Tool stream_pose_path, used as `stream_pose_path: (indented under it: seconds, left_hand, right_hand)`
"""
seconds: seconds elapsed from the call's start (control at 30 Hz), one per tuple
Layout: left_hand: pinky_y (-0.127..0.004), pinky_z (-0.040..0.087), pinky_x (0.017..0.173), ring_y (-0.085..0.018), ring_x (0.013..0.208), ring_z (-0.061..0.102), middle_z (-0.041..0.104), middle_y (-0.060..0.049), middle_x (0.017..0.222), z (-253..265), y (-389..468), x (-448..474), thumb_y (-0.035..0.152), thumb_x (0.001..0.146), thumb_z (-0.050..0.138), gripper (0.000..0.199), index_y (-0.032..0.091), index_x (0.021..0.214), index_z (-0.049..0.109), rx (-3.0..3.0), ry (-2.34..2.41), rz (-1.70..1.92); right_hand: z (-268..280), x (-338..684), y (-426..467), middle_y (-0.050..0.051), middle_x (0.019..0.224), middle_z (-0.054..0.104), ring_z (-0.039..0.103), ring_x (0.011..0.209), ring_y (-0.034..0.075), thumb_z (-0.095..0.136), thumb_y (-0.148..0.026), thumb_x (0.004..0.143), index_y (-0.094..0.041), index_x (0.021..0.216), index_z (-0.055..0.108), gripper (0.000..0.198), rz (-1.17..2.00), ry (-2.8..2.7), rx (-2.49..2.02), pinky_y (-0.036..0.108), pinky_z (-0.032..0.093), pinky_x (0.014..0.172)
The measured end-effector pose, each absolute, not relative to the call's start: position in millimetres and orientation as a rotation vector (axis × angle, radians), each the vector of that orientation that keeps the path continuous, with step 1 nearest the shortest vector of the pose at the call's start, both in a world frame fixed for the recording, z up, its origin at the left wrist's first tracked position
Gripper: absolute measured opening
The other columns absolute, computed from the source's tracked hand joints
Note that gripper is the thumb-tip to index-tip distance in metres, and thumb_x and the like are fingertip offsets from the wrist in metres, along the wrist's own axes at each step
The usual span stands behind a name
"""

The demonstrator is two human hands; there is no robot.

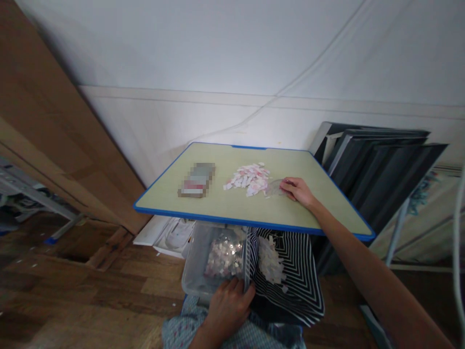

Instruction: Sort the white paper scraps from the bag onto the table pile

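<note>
My right hand (297, 190) is closed over the edge of a flat, see-through plastic piece (275, 187), pinched between thumb and fingers. The piece lies low on the tabletop, its left end against a pile of small pink and white flakes (250, 177). Below the table's front edge, my left hand (230, 303) has its fingers curled over the near rim of a clear plastic bin (198, 271), thumb at the right. Inside the bin is a heap of shiny small pieces (225, 254). Beside it, a black-and-white striped cloth (300, 271) carries pale flakes (271, 261).
The yellowish table (203, 208) has a blue edge and stands by a white wall. A blurred-out rectangular object (197, 180) lies at its left. Dark flat panels (378, 169) lean at the right; a brown cardboard sheet (72, 121) stands at the left.
</note>
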State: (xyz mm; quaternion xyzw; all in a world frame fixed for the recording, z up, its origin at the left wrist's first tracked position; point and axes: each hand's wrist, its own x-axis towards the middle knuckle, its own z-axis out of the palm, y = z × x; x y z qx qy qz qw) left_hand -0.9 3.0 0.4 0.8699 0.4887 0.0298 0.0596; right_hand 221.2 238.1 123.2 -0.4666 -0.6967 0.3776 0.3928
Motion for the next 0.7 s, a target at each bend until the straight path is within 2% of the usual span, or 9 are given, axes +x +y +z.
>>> stream_pose_path:
  seconds: [0.13,0.43,0.7]
  left_hand:
    - [-0.034,0.044,0.072,-0.023,0.086,0.052,0.056,-0.008,0.093,2.9,2.9,-0.7,0.016,0.077,0.052,0.039,0.020,0.115,0.044,2.630,1.471,0.065]
    - [-0.034,0.045,0.070,-0.023,0.083,0.053,0.058,-0.008,0.090,1.4,3.7,-0.5,0.017,0.076,0.053,0.039,0.020,0.114,0.046,2.639,1.479,0.042]
    - [-0.035,0.045,0.071,-0.024,0.085,0.053,0.057,-0.008,0.093,3.8,3.0,-1.0,0.017,0.077,0.053,0.038,0.019,0.114,0.046,2.636,1.471,0.066]
  right_hand:
    - [122.0,221.6,239.2,-0.007,0.037,0.037,0.029,0.030,0.004,0.055,-0.044,0.068,-0.016,0.058,0.048,0.031,0.903,-1.724,-1.191,0.021,0.019,0.033]
    - [119.3,225.8,238.3,-0.006,0.042,0.040,0.030,0.031,0.003,0.057,-0.041,0.068,-0.015,0.058,0.049,0.029,1.044,-1.735,-1.114,0.021,0.017,0.033]
    - [124.2,223.9,231.2,-0.007,0.038,0.037,0.027,0.029,0.003,0.057,-0.037,0.065,-0.016,0.053,0.045,0.027,1.109,-1.750,-1.161,0.021,0.013,0.031]
